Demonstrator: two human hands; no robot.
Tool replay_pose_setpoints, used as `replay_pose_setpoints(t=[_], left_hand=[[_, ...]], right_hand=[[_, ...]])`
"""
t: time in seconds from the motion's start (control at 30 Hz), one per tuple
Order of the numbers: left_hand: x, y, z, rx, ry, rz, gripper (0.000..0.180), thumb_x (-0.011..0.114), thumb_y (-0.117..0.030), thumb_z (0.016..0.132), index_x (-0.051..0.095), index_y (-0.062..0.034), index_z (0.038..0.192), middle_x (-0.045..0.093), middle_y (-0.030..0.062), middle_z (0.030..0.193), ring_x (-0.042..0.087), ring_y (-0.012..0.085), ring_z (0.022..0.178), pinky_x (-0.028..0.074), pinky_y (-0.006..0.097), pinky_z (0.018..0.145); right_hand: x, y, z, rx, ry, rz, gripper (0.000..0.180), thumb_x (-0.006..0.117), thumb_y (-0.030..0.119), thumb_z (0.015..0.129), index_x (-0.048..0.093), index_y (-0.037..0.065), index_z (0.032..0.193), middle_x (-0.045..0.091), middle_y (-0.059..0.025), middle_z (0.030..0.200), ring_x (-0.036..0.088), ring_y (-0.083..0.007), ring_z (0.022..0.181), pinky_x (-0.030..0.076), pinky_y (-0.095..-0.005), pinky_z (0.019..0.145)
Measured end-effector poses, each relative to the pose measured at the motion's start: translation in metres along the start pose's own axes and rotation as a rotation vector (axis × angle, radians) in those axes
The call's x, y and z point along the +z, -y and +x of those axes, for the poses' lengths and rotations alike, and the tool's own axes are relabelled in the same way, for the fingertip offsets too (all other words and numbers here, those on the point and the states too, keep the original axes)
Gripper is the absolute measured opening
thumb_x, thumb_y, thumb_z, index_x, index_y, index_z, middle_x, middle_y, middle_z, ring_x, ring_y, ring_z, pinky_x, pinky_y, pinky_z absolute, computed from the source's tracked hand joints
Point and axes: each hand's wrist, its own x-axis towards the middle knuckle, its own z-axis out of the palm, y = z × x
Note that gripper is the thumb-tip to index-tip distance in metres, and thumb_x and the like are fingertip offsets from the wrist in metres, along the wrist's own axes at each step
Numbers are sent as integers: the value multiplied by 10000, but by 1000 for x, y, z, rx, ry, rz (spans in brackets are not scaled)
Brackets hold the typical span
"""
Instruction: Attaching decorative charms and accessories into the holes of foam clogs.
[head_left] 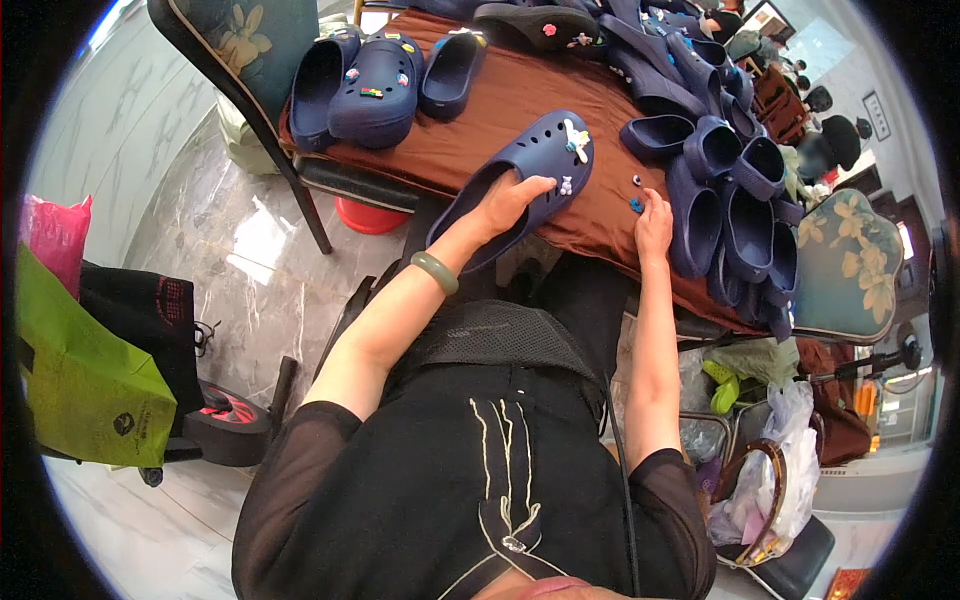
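My left hand (505, 203) grips a navy clog (540, 152), its fingers inside the foot opening and the thumb over the upper. A white and yellow charm (575, 141) sits near the clog's toe, and a small white bear-shaped charm (566, 186) near my thumb. My right hand (654, 225) is over the brown cloth (600, 215), fingers slightly apart and bent. Right by its fingertips is a small blue charm (636, 206); no firm hold on it shows. Another small dark and white charm (636, 181) lies just beyond.
Decorated navy clogs (375, 95) stand at the table's far left. Plain navy clogs (748, 225) are heaped at the right, with more piled behind. Floral-backed chairs (235, 50) flank the table. A red basin (372, 214) is underneath; bags (95, 370) are at the left.
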Motion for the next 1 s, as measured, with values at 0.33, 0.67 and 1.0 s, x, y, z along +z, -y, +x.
replay_pose_setpoints(t=[0.33,0.67,1.0], left_hand=[[-4,3,-1,3,-33,35,424,548,-247,820,548,60,1112,596,113,1061,545,196,1002,422,319,893],[-4,4,1,18,27,55,371,530,-148,816,523,27,1143,576,62,1067,543,154,975,440,291,863],[-5,1,0,13,31,139,359,529,-169,802,527,23,1106,566,58,1024,531,151,954,431,297,850]], right_hand=[[-15,23,-6,-4,116,95,263,663,240,824,624,65,1016,628,-116,870,587,-267,790,460,-349,714],[-42,166,28,-10,254,896,186,682,107,808,616,14,956,655,-73,860,603,-116,760,472,-258,692],[-17,191,53,-669,142,344,147,703,130,702,699,87,842,656,-46,911,571,-237,927,465,-347,799]])
